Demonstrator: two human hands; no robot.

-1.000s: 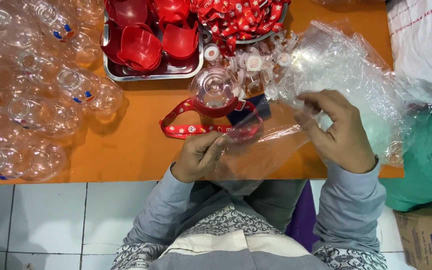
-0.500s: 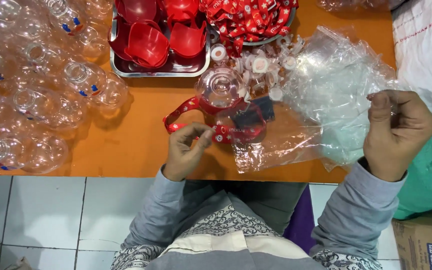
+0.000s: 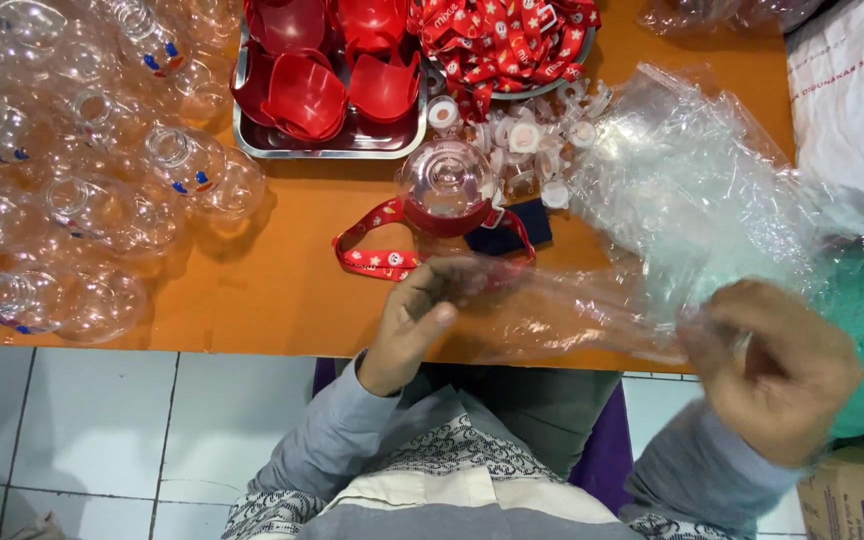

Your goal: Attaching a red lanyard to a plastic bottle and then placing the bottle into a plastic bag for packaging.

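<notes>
- A person's left hand [image 3: 414, 325] pinches one end of a thin, clear, crumpled plastic bag [image 3: 572, 315]; the right hand [image 3: 777, 365], at four o'clock, grips the other end, fingers curled shut, apparently stretching it flat above the orange table [image 3: 282, 270].
- The bag spans between both hands; a clear domed bottle with red strap [image 3: 445, 190] stands just beyond, at twelve o'clock from the left hand.
- A steel tray of red plastic cups [image 3: 327, 85] sits farther back, seemingly within reach; clear bottles [image 3: 82, 180] crowd the nine o'clock side.
</notes>
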